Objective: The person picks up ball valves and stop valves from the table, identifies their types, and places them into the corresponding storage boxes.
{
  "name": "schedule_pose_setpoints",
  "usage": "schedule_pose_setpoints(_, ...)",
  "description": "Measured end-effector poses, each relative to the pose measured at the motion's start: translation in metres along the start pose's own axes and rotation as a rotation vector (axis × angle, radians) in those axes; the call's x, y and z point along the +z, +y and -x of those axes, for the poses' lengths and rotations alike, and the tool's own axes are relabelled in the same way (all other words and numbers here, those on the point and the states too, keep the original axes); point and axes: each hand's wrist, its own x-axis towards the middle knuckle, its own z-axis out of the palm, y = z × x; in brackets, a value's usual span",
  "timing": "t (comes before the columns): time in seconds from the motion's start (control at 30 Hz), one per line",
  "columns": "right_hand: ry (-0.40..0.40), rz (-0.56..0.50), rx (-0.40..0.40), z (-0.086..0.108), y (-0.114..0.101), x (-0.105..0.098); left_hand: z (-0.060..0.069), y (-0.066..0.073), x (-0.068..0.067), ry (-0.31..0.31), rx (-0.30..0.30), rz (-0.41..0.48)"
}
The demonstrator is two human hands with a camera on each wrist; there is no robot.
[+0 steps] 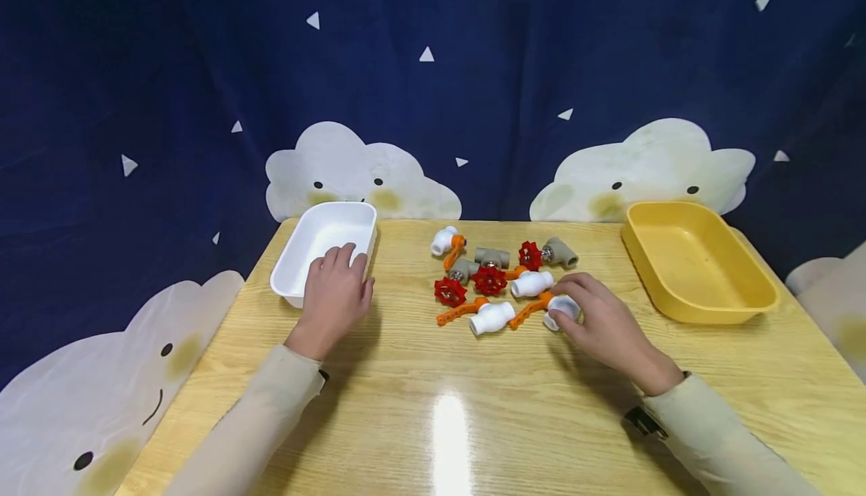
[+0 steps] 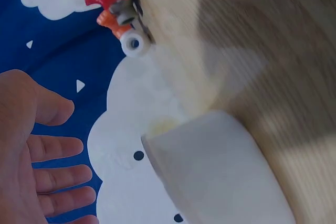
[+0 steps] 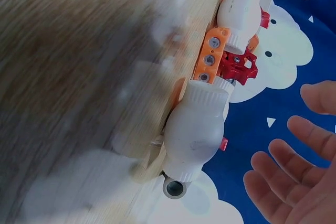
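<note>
My left hand point(image 1: 334, 293) hovers at the near right side of the white bin point(image 1: 328, 244), its fingers loosely extended with nothing in them; in the left wrist view the hand point(image 2: 44, 156) is apart from the bin point(image 2: 220, 171). At the right end of a group of valves, my right hand point(image 1: 609, 323) is over a white valve with an orange handle point(image 1: 561, 313). The right wrist view shows the hand point(image 3: 299, 177) with spread fingers, a gap between them and the white valve point(image 3: 194, 124). Red-wheeled grey valves point(image 1: 490, 279) and other white valves point(image 1: 492, 318) lie beside it.
A yellow bin point(image 1: 704, 263) stands at the right of the wooden table point(image 1: 406, 406). One white valve with an orange handle point(image 1: 444, 241) lies at the back of the group, and a grey valve point(image 1: 560, 252) at its back right. A dark blue curtain point(image 1: 501, 105) hangs behind.
</note>
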Motion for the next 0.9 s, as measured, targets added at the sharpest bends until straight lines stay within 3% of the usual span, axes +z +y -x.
schedule_pose_setpoints(0.23,-0.017,0.003,0.007,-0.003,-0.002,0.0,-0.001,-0.02,-0.005,0.012,-0.027,-0.011)
schedule_pose_setpoints(0.6,-0.027,0.028,0.011,0.0,-0.002,-0.004,-0.01,-0.052,-0.011,-0.093,-0.106,0.036)
schedule_pose_setpoints(0.9,-0.031,0.012,0.015,0.0,-0.004,-0.003,-0.008,-0.091,-0.009,-0.243,-0.318,0.164)
